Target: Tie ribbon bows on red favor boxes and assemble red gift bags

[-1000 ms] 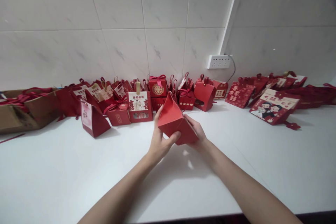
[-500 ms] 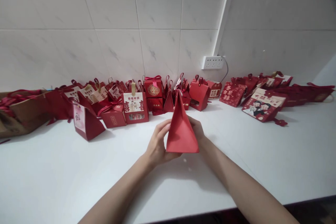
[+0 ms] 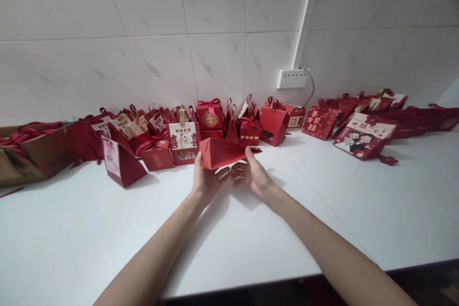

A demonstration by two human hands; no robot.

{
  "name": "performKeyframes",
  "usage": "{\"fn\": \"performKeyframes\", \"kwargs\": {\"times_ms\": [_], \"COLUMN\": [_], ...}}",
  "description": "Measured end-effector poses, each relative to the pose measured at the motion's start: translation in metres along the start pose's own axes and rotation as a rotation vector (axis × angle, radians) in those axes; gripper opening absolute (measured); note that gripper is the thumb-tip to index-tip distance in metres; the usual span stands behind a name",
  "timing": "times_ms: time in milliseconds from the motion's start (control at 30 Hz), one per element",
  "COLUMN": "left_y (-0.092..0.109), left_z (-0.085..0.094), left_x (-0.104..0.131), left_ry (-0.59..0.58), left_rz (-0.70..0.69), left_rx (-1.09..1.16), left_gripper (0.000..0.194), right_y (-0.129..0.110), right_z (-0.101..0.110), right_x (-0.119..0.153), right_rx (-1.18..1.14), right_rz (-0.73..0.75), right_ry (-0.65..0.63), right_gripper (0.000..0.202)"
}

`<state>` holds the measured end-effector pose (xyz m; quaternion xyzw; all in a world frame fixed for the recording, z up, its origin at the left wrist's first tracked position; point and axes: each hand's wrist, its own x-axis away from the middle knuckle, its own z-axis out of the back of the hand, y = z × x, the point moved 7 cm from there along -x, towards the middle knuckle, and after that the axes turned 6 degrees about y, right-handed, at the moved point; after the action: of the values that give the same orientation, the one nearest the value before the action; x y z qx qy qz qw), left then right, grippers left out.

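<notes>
A red triangular box (image 3: pixel 224 153) lies on its side in the air above the white counter, its wide base toward the left and its narrow, looped end toward the right. My left hand (image 3: pixel 206 179) grips the base end, thumb on its near face and fingers underneath. At the narrow end, my right hand (image 3: pixel 253 172) holds the box with the thumb on top and the fingers curled below. Behind it stand a red box with a white printed front (image 3: pixel 183 143) and a bow-tied red box (image 3: pixel 250 133).
More red gift boxes and bags line the wall. At the left is a brown bag (image 3: pixel 39 155) with red ribbons; nearer stands a triangular box (image 3: pixel 124 165). A box with cartoon figures (image 3: pixel 362 137) leans at the right. A white socket strip (image 3: pixel 292 79) is on the wall.
The red box has turned from upright to lying sideways, its tip now toward the right. Both hands have shifted with it, the right hand now at the narrow end. The camera view has moved slightly.
</notes>
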<state>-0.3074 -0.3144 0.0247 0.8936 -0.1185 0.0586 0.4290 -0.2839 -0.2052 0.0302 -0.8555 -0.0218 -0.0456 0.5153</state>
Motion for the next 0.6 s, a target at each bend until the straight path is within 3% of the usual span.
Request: {"fn": "performKeyframes", "kwargs": {"times_ms": [133, 367, 500, 600], "left_y": [-0.004, 0.021, 0.028, 0.031], "left_z": [0.001, -0.006, 0.002, 0.006], "left_x": [-0.001, 0.002, 0.001, 0.007], "left_ry": [-0.021, -0.201, -0.151, -0.056], "left_rz": [0.037, -0.360, -0.453, -0.598], "left_rx": [0.003, -0.066, -0.082, -0.299], "left_gripper": [0.049, 0.047, 0.045, 0.045], "right_y": [0.004, -0.021, -0.046, -0.046], "right_z": [0.000, 0.018, 0.020, 0.007], "right_x": [0.000, -0.005, 0.004, 0.012], "right_rx": [-0.010, -0.078, 0.069, 0.252], "right_rz": [-0.016, 0.173, 0.444, 0.548], "right_ry": [-0.001, 0.082, 0.072, -0.009], "right_gripper": [0.061, 0.035, 0.027, 0.028]}}
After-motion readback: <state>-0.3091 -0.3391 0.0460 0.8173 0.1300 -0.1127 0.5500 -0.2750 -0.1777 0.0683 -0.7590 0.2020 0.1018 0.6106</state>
